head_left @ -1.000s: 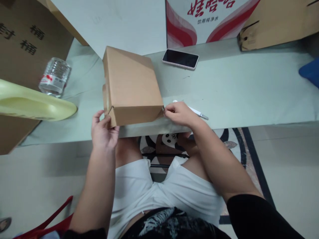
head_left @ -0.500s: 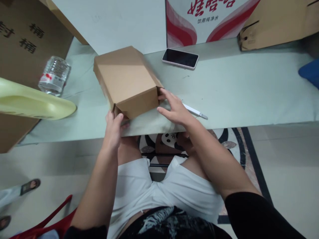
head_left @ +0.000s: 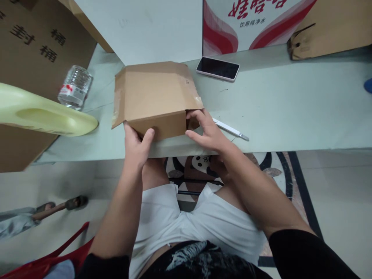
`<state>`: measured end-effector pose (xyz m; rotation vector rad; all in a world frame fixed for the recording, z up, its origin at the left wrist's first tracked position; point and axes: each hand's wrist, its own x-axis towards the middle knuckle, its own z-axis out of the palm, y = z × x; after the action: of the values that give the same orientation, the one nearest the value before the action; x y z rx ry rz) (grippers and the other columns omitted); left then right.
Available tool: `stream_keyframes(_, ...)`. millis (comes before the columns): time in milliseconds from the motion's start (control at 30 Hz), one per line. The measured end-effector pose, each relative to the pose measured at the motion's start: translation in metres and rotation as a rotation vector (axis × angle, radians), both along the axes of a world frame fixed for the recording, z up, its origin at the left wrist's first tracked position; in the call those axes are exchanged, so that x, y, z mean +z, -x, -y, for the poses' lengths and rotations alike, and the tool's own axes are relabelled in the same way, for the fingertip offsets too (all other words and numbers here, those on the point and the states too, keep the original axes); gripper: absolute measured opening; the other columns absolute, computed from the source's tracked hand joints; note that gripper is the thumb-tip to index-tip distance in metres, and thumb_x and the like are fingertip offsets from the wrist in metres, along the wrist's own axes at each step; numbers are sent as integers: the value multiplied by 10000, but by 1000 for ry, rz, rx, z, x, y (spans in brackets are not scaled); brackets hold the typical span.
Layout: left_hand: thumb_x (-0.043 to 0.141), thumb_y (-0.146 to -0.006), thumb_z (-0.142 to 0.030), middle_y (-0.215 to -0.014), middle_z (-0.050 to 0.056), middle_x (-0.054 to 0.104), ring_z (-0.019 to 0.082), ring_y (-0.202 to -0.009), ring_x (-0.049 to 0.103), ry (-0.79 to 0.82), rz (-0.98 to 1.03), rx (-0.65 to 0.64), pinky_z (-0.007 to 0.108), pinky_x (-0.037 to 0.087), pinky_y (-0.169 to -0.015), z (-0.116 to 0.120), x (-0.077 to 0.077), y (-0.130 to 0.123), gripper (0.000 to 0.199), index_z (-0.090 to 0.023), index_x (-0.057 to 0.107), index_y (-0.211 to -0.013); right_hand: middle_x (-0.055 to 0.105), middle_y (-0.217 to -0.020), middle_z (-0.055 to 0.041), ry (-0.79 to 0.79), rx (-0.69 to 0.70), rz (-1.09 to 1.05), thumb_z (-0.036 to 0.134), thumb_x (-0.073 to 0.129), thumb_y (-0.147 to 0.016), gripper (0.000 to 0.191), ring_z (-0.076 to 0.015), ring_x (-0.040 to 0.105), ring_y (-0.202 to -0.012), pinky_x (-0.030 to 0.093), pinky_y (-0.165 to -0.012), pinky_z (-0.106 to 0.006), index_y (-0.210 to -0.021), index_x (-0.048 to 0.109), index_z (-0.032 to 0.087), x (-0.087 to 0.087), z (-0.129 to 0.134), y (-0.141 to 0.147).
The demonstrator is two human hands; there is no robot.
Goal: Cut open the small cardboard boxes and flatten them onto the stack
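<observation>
A brown cardboard box (head_left: 157,91) rests near the front edge of the table, its side flaps sticking out at left and right. My left hand (head_left: 137,145) grips the box's front left corner, thumb on the front face and fingers hidden under the flap. At the front right corner, my right hand (head_left: 206,130) has its fingertips inside the side opening under the right flap, with the thumb beside the front face. Just right of that hand lies a white pen-like tool (head_left: 231,128) with a grey tip.
A phone (head_left: 217,69) lies behind the box on the table (head_left: 285,104). At left are a clear bottle (head_left: 75,87), a yellow-green container (head_left: 43,110) and a large carton (head_left: 29,46). A white-and-red box (head_left: 250,27) stands at the back. Another person's feet (head_left: 62,205) show lower left.
The box has turned slightly and its side flaps now spread outward. My left hand has shifted along with the corner. The whole view has moved a little, and the other person's feet have shifted.
</observation>
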<state>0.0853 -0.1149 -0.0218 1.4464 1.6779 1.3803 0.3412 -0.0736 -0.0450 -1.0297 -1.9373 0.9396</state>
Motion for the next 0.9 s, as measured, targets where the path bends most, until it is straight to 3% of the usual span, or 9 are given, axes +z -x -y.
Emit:
stream_keyframes(67,815,-746,-690,-1366,116,658,316,-1417,564,-39,69,-96,469,386,-1285,-3,-5,0,659,-274,596,-1207,680,-1270,-105,21,26,-53,536,606,-899,436,-289,636,-1148,494,-1130,-540,-1248,561,279,1,1,-1)
stream_keyframes(233,795,-720,-794,-1313,118,699,304,-1416,596,-3,231,-105,470,405,-1278,-7,-18,-4,717,-282,639,-1198,592,-1558,-173,108,-49,-46,650,588,-906,733,-372,562,-1439,403,-1222,-614,-1500,466,239,-6,-5,-9)
stream_keyframes(333,859,-627,-797,-1226,148,729,340,-1352,643,91,358,-153,484,506,-1193,-5,-18,-7,795,-256,671,-1179,638,-1518,-174,149,-100,47,702,599,-888,754,-411,580,-1420,347,-1216,-707,-1493,512,261,-7,-9,-12)
stream_keyframes(433,888,-631,-749,-1149,173,743,371,-1261,696,239,414,-251,493,589,-1087,0,-16,-5,790,-215,692,-1180,687,-1450,-165,121,-89,46,699,652,-853,696,-407,604,-1377,280,-1252,-725,-1382,605,250,-1,-10,-13)
stream_keyframes(533,877,-644,-754,-1077,170,752,396,-1204,717,316,393,-296,515,632,-1008,3,-17,-1,763,-205,708,-1147,723,-1357,-180,170,-61,2,696,698,-798,650,-404,639,-1299,409,-1184,-674,-1233,656,215,4,-10,-14)
stream_keyframes(633,826,-673,-800,-1007,140,753,390,-1193,715,279,295,-248,527,636,-996,3,-16,1,725,-218,706,-1089,738,-1279,-183,238,-59,-61,674,714,-769,633,-383,673,-1201,522,-1058,-594,-1185,644,203,4,-10,-13)
stream_keyframes(767,813,-678,-816,-1016,135,760,357,-1180,718,139,114,-129,486,611,-1045,0,-10,0,701,-208,683,-1001,697,-1368,-158,240,-160,-201,665,807,-663,786,-363,654,-1238,553,-1010,-523,-1274,552,243,4,-11,-11)
stream_keyframes(900,874,-627,-753,-988,123,771,322,-1022,755,112,84,-48,464,640,-969,-2,-8,4,651,-205,693,-927,725,-1075,-67,249,-269,-205,635,841,-620,701,-267,658,-929,540,-806,-418,-1126,523,268,10,-10,-13)
